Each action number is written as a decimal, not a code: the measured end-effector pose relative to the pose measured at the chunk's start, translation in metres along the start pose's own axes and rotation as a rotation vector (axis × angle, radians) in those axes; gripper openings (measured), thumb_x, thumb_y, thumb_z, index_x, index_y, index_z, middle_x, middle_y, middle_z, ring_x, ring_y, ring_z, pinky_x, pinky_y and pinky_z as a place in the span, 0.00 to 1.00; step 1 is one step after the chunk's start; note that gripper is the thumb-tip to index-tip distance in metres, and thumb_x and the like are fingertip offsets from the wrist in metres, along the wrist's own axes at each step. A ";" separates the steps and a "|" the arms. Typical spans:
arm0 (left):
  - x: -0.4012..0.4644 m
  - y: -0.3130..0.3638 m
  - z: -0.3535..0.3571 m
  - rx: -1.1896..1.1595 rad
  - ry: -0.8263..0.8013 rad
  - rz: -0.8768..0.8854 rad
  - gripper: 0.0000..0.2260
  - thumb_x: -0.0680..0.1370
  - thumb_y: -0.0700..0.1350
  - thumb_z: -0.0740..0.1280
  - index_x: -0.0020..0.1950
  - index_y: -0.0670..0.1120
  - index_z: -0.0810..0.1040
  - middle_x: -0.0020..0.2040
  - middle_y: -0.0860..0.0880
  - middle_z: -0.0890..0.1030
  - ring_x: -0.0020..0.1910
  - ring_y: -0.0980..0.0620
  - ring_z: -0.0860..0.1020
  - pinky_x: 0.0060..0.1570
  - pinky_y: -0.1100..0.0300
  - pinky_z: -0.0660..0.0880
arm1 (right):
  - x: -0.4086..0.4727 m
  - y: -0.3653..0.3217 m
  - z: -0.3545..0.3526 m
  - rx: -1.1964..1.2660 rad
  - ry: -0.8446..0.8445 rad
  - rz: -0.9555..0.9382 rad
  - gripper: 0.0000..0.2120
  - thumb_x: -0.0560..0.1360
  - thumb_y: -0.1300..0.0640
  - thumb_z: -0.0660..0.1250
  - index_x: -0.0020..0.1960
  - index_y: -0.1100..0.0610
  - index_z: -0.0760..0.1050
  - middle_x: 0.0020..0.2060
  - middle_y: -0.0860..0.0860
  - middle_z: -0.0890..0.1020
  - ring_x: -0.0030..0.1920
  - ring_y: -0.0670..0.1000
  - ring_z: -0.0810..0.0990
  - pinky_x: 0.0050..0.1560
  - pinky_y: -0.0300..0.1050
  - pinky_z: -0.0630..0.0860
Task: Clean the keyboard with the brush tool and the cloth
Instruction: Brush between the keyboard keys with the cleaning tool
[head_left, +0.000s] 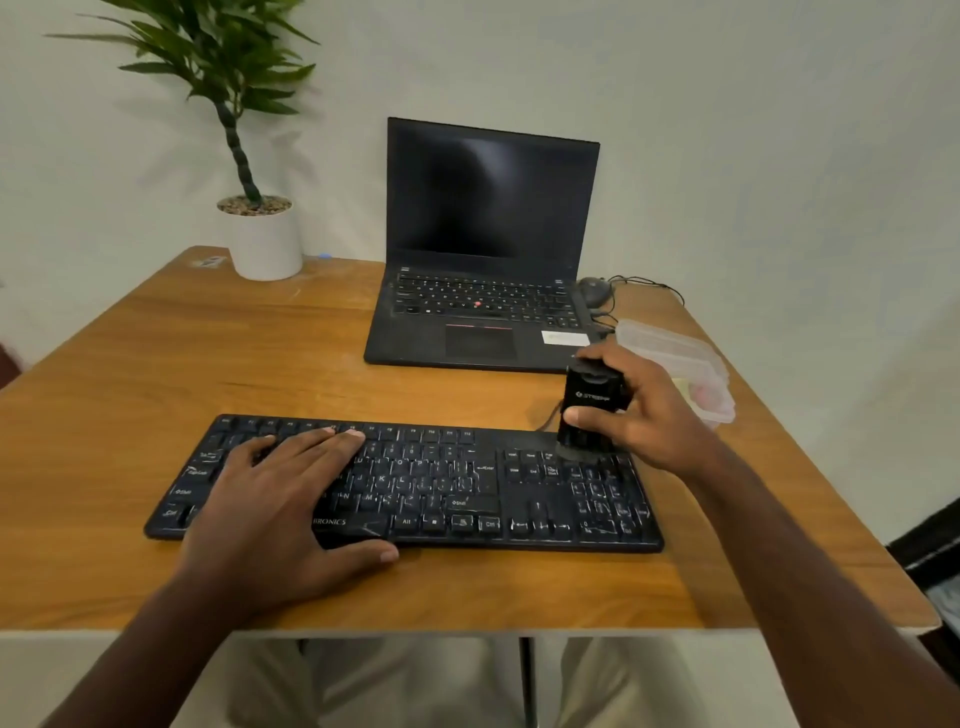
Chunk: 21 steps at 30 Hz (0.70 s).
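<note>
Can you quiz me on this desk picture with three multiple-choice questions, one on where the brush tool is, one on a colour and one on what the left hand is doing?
1. Where does the brush tool touch the keyboard?
A. near its far right corner
B. on the space bar
C. at its left end

2. What colour is the plant pot?
A. black
B. white
C. red

3. How is the left hand placed?
A. curled round the cloth
B. lifted above the laptop
C. lying flat on the keyboard's left half

Answers: 1 A, the right hand holds the tool upright with its lower end by the number pad's top edge. 2 B, the pot by the wall is plain white. 3 C, its fingers lie straight across the keys.
</note>
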<state>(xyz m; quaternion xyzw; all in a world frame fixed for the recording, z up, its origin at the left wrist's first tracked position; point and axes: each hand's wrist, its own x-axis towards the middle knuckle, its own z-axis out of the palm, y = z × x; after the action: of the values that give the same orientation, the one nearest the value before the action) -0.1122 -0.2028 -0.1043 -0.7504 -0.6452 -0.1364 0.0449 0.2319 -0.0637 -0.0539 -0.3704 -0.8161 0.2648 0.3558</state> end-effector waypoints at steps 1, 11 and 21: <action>0.000 0.000 0.000 -0.001 -0.003 -0.001 0.49 0.65 0.82 0.55 0.75 0.50 0.69 0.70 0.49 0.76 0.71 0.50 0.72 0.69 0.43 0.66 | -0.001 -0.003 0.003 0.041 0.038 -0.007 0.20 0.70 0.53 0.76 0.59 0.52 0.74 0.48 0.44 0.79 0.49 0.47 0.80 0.47 0.39 0.78; 0.000 0.003 -0.005 0.015 -0.013 0.000 0.49 0.65 0.82 0.55 0.74 0.49 0.70 0.69 0.49 0.77 0.70 0.51 0.72 0.67 0.44 0.66 | 0.004 -0.006 0.024 0.033 -0.123 -0.023 0.20 0.73 0.58 0.76 0.61 0.51 0.74 0.48 0.47 0.80 0.48 0.47 0.81 0.44 0.35 0.76; -0.001 0.001 -0.001 0.027 -0.006 0.004 0.49 0.66 0.82 0.55 0.76 0.50 0.68 0.71 0.50 0.75 0.71 0.52 0.70 0.69 0.46 0.63 | 0.010 -0.011 0.031 0.046 -0.131 -0.042 0.20 0.72 0.59 0.77 0.60 0.51 0.73 0.48 0.46 0.79 0.48 0.45 0.80 0.44 0.35 0.75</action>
<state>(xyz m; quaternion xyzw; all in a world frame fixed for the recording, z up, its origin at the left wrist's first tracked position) -0.1113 -0.2047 -0.1031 -0.7514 -0.6456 -0.1253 0.0536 0.1984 -0.0675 -0.0613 -0.3269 -0.8389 0.2999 0.3153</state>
